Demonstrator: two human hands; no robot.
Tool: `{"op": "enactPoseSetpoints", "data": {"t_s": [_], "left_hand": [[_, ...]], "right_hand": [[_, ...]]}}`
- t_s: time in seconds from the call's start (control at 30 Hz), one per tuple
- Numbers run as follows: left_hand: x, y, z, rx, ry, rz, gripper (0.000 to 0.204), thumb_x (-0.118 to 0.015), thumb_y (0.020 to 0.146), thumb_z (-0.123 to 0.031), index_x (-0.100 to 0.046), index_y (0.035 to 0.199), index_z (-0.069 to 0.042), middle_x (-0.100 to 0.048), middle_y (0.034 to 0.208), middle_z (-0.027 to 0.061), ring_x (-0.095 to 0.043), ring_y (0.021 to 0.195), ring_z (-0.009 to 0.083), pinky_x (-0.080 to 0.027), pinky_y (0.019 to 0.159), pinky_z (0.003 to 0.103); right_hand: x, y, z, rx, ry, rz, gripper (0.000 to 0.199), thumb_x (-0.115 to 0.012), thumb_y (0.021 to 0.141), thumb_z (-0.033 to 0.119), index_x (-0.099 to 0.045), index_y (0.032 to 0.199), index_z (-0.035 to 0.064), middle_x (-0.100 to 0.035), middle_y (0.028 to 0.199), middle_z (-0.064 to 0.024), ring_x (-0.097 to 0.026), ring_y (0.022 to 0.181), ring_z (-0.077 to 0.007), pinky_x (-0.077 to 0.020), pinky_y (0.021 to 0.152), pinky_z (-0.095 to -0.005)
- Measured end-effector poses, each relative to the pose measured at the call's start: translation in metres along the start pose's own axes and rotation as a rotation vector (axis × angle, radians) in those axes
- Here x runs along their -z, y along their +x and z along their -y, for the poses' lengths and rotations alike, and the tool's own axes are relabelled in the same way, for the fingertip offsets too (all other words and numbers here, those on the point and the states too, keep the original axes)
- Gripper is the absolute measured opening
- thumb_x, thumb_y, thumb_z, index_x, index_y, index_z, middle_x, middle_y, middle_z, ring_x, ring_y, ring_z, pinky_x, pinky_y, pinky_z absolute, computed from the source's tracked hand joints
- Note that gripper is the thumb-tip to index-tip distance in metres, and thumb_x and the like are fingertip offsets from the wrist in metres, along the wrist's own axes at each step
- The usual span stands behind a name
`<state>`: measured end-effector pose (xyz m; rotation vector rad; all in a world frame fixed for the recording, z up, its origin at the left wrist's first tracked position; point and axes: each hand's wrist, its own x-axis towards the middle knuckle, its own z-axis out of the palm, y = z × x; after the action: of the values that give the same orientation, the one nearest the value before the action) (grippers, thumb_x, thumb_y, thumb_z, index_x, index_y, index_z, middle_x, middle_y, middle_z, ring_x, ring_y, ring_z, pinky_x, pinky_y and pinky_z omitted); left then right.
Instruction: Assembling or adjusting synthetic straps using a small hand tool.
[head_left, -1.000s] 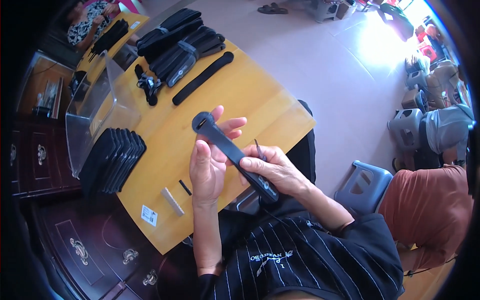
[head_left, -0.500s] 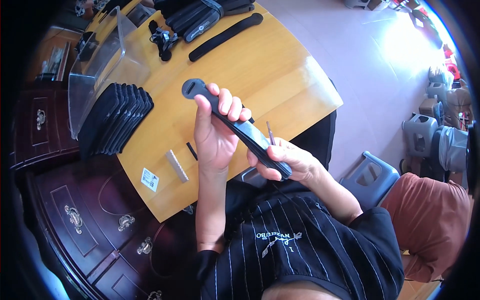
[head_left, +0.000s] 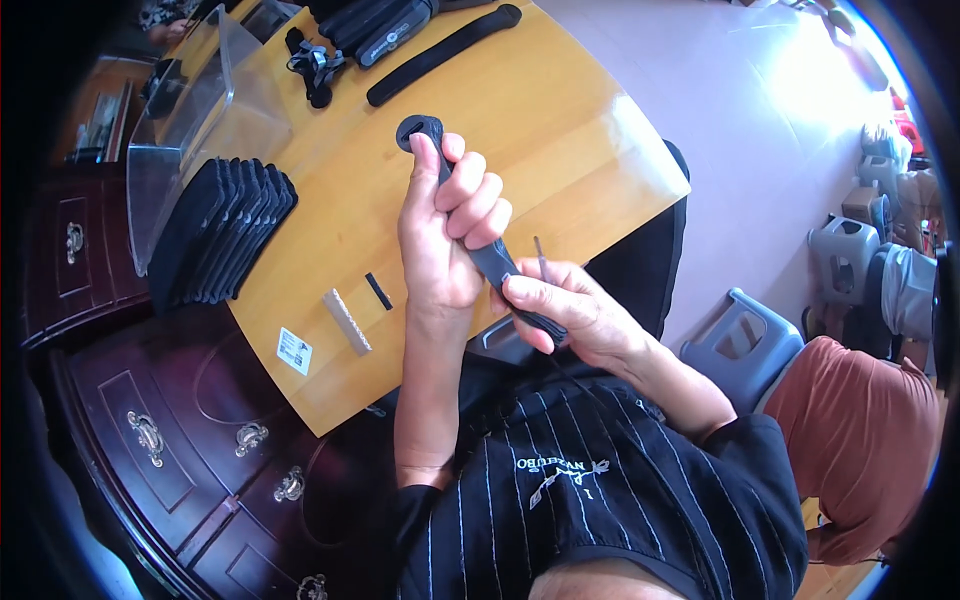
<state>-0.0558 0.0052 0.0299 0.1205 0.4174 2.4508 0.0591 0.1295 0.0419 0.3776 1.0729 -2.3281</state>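
Note:
Both my hands hold a bundle of flat black straps (head_left: 490, 262) slantwise above the wooden table. My left hand (head_left: 440, 240) is closed round its upper part, the thumb near a rounded end with a slot. My right hand (head_left: 585, 312) pinches the lower end, thumb on top. A thin, dark, pointed tool (head_left: 541, 260) sticks up from between the right hand's fingers; its kind is hidden by the hand.
The wooden table (head_left: 560, 140) carries a row of black pads (head_left: 225, 235), a clear plastic bin (head_left: 180, 140), a loose black strap (head_left: 440, 58), a small black strip (head_left: 378, 291), a pale serrated strip (head_left: 347, 322) and a white label (head_left: 295, 351). A grey stool (head_left: 740, 350) stands at right.
My left fingers have wrapped more tightly round the straps. The bundle has turned steeper, its upper end shifting right and away from me. My right hand still grips the lower end.

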Motion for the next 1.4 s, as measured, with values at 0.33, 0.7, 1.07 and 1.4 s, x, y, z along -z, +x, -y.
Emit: {"op": "enactPoseSetpoints", "data": {"t_s": [0.33, 0.7, 1.07, 1.4], "left_hand": [[-0.033, -0.030, 0.006, -0.139, 0.788, -0.506, 0.043, -0.037, 0.102, -0.040, -0.047, 0.122, -0.004, -0.049, 0.073, 0.0012, -0.047, 0.060, 0.0075, -0.041, 0.059, 0.023], [-0.043, -0.047, -0.016, 0.014, 1.546, -0.141, 0.019, -0.058, 0.095, -0.018, -0.063, 0.102, -0.001, -0.056, 0.075, -0.0014, -0.047, 0.061, 0.0045, -0.037, 0.054, 0.020], [-0.031, -0.043, -0.004, 0.147, 1.699, -0.165, 0.017, -0.064, 0.090, -0.017, -0.060, 0.086, -0.001, -0.047, 0.062, 0.0036, -0.042, 0.056, 0.0081, -0.036, 0.053, 0.026], [-0.014, -0.098, 0.042, -0.726, 1.737, 0.087, 0.025, -0.074, 0.081, -0.016, -0.065, 0.101, -0.004, -0.062, 0.096, 0.0094, -0.059, 0.083, 0.0237, -0.047, 0.076, 0.033]], "right_hand": [[0.002, 0.015, -0.038, 0.675, -1.221, -0.423, 0.036, -0.064, 0.087, 0.038, -0.052, 0.087, 0.0050, -0.059, 0.063, -0.0133, -0.063, 0.059, -0.0307, -0.0474, 0.051, -0.0353], [0.016, 0.007, 0.048, 0.606, -0.736, -0.278, 0.041, -0.070, 0.085, 0.032, -0.056, 0.109, 0.0012, -0.048, 0.063, 0.0014, -0.042, 0.055, -0.0054, -0.0319, 0.050, -0.0226], [0.017, 0.011, 0.028, 0.625, -0.681, -0.355, 0.016, -0.058, 0.094, 0.018, -0.057, 0.094, 0.0020, -0.056, 0.069, 0.0001, -0.048, 0.051, -0.0064, -0.0380, 0.047, -0.0200], [0.023, 0.001, 0.027, 0.453, -0.029, -0.367, 0.020, -0.057, 0.096, 0.027, -0.061, 0.097, 0.0068, -0.050, 0.072, 0.0065, -0.040, 0.055, 0.0023, -0.0251, 0.046, -0.0123]]}}
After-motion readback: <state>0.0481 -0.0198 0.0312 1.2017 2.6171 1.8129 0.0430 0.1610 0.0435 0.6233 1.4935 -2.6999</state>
